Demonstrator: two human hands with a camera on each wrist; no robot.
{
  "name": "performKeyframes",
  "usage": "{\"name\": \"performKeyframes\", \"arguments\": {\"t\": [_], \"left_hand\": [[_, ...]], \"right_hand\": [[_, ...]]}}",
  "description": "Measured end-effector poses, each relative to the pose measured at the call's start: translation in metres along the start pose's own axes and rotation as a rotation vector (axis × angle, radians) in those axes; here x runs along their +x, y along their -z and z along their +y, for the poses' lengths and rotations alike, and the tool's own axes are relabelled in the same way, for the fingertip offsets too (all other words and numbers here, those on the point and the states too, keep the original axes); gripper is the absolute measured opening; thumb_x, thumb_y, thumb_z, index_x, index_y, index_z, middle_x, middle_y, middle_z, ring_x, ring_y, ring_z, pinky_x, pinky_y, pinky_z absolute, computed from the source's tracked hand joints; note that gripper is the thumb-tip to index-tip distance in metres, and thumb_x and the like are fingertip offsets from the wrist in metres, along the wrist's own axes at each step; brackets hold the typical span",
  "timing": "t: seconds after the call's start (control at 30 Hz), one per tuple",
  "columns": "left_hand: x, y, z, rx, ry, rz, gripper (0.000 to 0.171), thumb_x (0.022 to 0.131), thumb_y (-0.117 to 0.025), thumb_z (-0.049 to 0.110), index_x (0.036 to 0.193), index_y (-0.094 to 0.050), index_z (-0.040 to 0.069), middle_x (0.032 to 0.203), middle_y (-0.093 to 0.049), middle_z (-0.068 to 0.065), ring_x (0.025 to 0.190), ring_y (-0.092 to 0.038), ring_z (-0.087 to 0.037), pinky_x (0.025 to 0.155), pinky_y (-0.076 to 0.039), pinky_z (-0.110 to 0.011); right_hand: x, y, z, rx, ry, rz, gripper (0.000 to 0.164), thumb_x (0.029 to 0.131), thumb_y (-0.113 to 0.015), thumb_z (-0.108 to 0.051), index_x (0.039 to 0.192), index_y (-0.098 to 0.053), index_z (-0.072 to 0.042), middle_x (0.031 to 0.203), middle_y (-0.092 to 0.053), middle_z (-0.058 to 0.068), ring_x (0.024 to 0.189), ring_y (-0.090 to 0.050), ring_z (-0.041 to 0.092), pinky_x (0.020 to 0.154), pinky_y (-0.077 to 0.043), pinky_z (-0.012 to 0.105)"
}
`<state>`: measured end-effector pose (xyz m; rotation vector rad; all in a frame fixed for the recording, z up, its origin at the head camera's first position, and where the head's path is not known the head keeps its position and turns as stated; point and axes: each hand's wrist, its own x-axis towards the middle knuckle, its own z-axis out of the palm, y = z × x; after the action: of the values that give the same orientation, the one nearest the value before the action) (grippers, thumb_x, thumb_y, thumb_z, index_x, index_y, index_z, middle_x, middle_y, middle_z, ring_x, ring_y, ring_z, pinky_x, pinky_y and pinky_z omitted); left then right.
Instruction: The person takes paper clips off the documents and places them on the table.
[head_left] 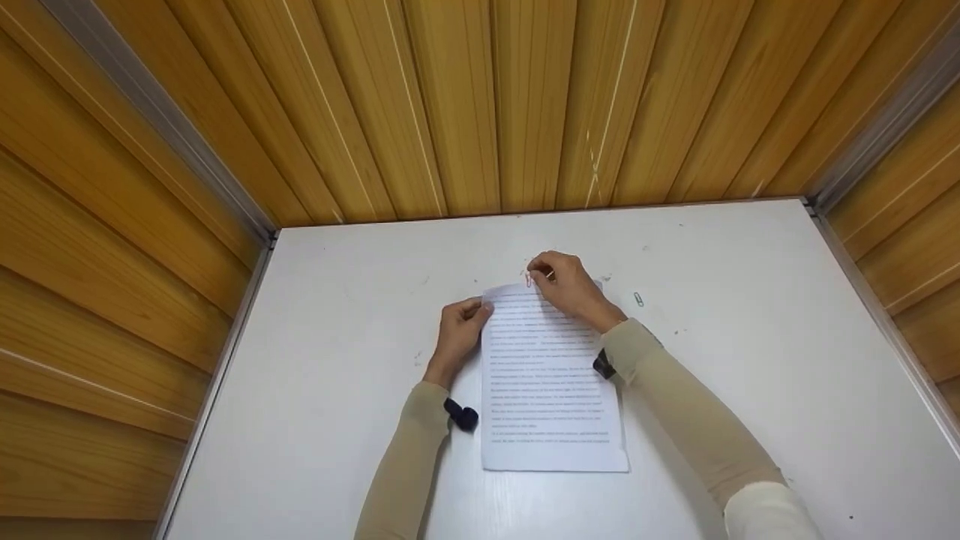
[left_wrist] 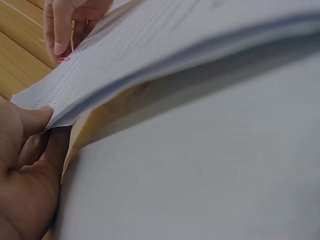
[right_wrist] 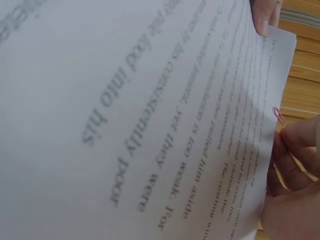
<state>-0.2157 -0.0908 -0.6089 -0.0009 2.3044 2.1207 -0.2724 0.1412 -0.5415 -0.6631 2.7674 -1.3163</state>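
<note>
A stack of printed paper sheets [head_left: 551, 390] lies in front of me, its top end lifted off the table. My left hand [head_left: 460, 330] pinches the upper left edge, thumb on the print and fingers beneath, as the left wrist view shows. At the top edge, my right hand [head_left: 570, 286] pinches a pink paper clip [right_wrist: 279, 116] between thumb and fingertip. In the right wrist view the clip overlaps the sheets' top edge, close to the first lines of text.
A green paper clip [head_left: 638, 299] lies on the white table [head_left: 315, 420] to the right of the sheets. Yellow wood-look panel walls [head_left: 465, 105] stand along the table's back and both sides. Small dark specks mark the tabletop.
</note>
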Motion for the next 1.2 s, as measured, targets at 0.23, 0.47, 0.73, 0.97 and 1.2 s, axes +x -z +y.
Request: {"name": "performKeyframes", "arguments": {"t": [0.23,0.47,0.73,0.97,1.2], "left_hand": [[-0.0013,0.0001,0.0002,-0.008,-0.014,-0.009,0.026,0.107,-0.066,0.013,0.127,-0.076,-0.001,0.106,-0.081,-0.015,0.08,-0.074,-0.015,0.072,-0.057,-0.024],[-0.0017,-0.0004,0.0004,-0.017,-0.006,-0.018,0.027,0.107,-0.066,0.013,0.128,-0.075,-0.002,0.107,-0.08,-0.017,0.082,-0.075,-0.016,0.073,-0.058,-0.024],[-0.0003,-0.0004,-0.0006,-0.002,0.003,-0.003,0.027,0.106,-0.067,0.013,0.127,-0.076,-0.001,0.106,-0.081,-0.016,0.081,-0.073,-0.014,0.073,-0.057,-0.024],[0.0001,0.0006,-0.0004,0.013,-0.008,0.0,0.026,0.106,-0.067,0.013,0.126,-0.077,0.0,0.106,-0.081,-0.016,0.082,-0.074,-0.014,0.074,-0.057,-0.024],[-0.0005,0.001,-0.0013,0.02,-0.018,-0.014,0.028,0.107,-0.066,0.015,0.129,-0.076,0.001,0.108,-0.081,-0.014,0.086,-0.075,-0.016,0.076,-0.058,-0.025]], "right_hand": [[-0.0001,-0.0023,-0.0021,0.011,-0.021,-0.007,0.016,0.107,-0.064,-0.009,0.115,-0.074,0.0,0.109,-0.074,0.013,0.098,-0.065,0.025,0.091,-0.054,0.042],[0.001,-0.0026,-0.0046,0.013,-0.039,-0.018,0.016,0.107,-0.063,-0.008,0.113,-0.075,0.002,0.108,-0.075,0.013,0.095,-0.063,0.023,0.089,-0.053,0.04],[0.0021,-0.0031,-0.0054,0.009,-0.046,-0.017,0.018,0.108,-0.062,-0.009,0.113,-0.075,0.002,0.105,-0.076,0.013,0.091,-0.063,0.021,0.085,-0.051,0.038],[0.003,-0.003,-0.0066,0.008,-0.063,-0.021,0.019,0.108,-0.062,-0.011,0.113,-0.075,0.002,0.105,-0.075,0.013,0.091,-0.062,0.021,0.085,-0.051,0.038],[0.0032,-0.0041,-0.0061,-0.001,-0.05,0.0,0.016,0.107,-0.063,-0.009,0.109,-0.076,0.0,0.103,-0.076,0.014,0.091,-0.062,0.022,0.084,-0.051,0.038]]}}
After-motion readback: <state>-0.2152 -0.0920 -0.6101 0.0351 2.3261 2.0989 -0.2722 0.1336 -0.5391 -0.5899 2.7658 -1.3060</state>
